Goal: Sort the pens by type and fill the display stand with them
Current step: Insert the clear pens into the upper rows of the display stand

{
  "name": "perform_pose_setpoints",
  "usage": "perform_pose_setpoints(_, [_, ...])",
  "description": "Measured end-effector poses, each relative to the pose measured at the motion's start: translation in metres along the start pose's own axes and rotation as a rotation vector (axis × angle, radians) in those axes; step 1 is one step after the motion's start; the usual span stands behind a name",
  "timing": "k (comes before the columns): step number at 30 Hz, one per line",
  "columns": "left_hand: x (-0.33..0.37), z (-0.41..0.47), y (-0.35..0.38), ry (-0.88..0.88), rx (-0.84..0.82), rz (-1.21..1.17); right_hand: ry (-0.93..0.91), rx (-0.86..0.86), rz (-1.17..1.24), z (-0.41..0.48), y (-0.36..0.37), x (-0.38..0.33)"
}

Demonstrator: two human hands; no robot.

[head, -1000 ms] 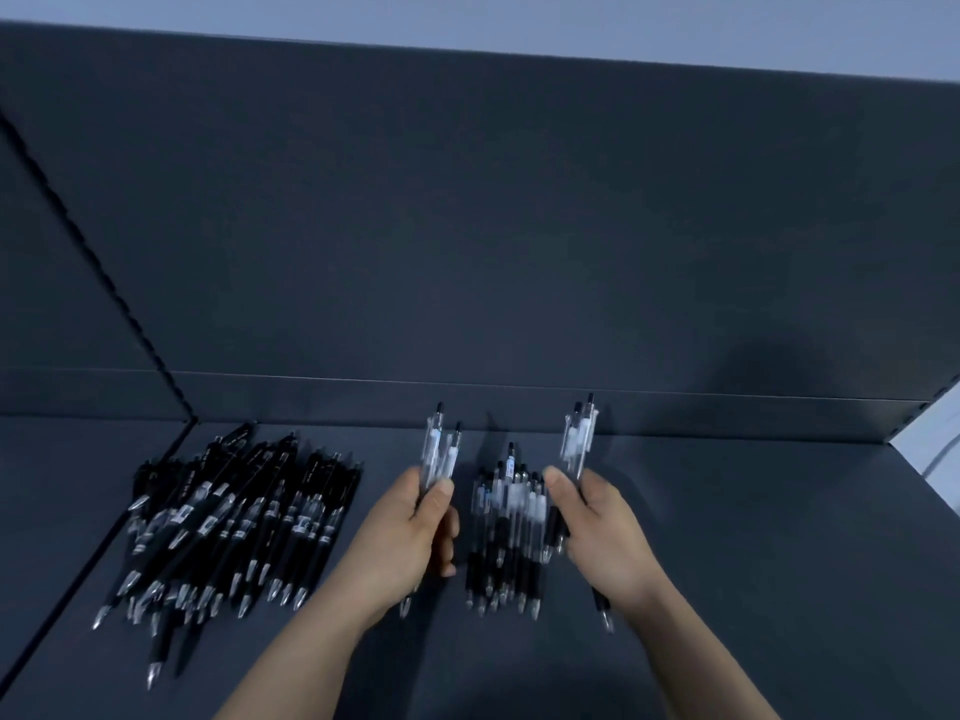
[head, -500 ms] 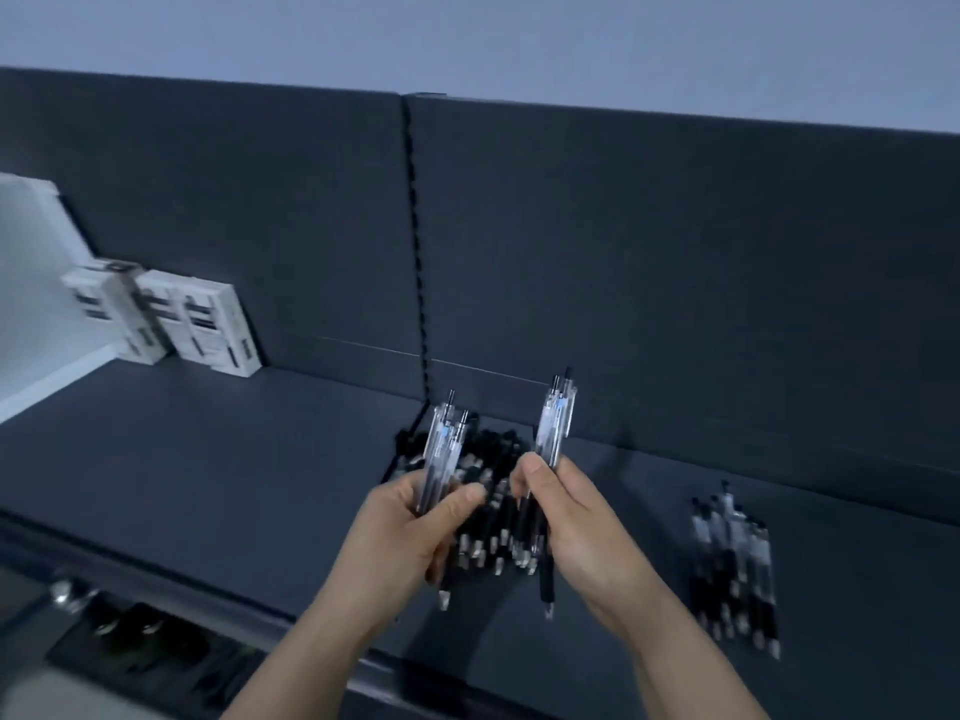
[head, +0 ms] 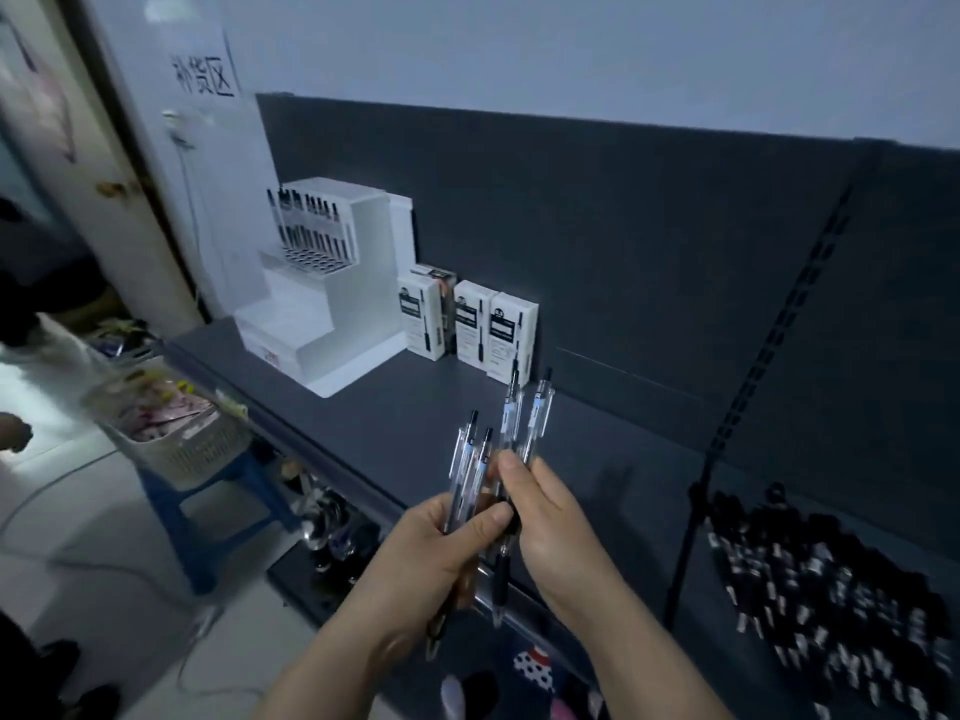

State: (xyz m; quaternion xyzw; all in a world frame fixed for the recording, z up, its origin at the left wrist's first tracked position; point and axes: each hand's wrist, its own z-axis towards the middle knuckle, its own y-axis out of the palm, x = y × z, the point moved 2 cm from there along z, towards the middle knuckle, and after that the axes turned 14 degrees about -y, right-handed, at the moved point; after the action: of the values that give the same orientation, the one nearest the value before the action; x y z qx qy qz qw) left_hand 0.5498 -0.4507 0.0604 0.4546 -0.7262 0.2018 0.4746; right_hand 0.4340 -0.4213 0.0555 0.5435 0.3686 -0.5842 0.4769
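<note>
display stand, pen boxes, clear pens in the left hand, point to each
display stand (head: 371, 283), head view, on its white side wall
pen boxes (head: 511, 335), head view, front of the rightmost box
clear pens (head: 470, 459), head view, barrels just above the left hand (head: 441, 558) gripping them

dim light. pale wall (head: 571, 44) above dark grey back panel (head: 649, 226) and shelf (head: 405, 407). white sign (head: 203, 75) left. pale floor (head: 67, 522), blue stool (head: 179, 527) bearing what looks like a woven basket (head: 202, 454).
</note>
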Motion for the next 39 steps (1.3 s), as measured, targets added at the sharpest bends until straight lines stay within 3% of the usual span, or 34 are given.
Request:
perform_pose_setpoints(11, [0.057,0.066,-0.098,0.107,0.145,-0.005,-0.031,-0.124,0.051,0.129,0.071,0.022])
perform_pose_setpoints(19, [0.101,0.123,-0.142,0.151,0.150,-0.022,-0.043,-0.206,0.081,0.214,0.097,0.023])
perform_pose_setpoints(32, [0.158,0.199,-0.238,0.156,0.046,0.027,-0.114,-0.112,-0.167,0.312,0.157,0.032])
perform_pose_setpoints(35, [0.180,0.209,-0.272,0.181,0.037,0.050,-0.117,-0.021,-0.257,0.333,0.177,0.025])
perform_pose_setpoints(39, [0.202,0.216,-0.311,0.211,0.039,0.125,-0.200,0.170,-0.175,0.359,0.197,0.015])
